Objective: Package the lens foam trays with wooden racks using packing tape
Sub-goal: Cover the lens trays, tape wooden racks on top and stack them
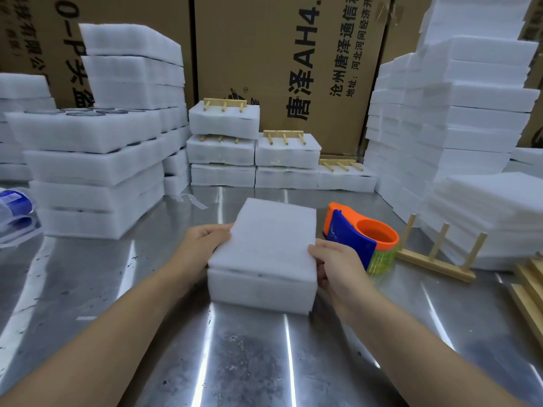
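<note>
I'm looking down at a scuffed, shiny steel table (88,277) backed by tall printed cardboard boxes (288,63) and hemmed in by white foam stacks on the left (97,171) and right (458,118).

In front of me, at the middle of the table, sits the foam tray (258,289) with a foam lid sheet (270,239) lying slightly askew on top. My left hand (199,245) grips the left edge of the lid, and my right hand (335,265) is closed on the right side of the pair.

Just right of the tray stands one orange-and-blue tape dispenser (361,236), and beyond it one loose wooden rack (437,254) with three upright pegs. At the back I count four finished bundles topped with racks (224,105) (other plain trays sit beneath them).
</note>
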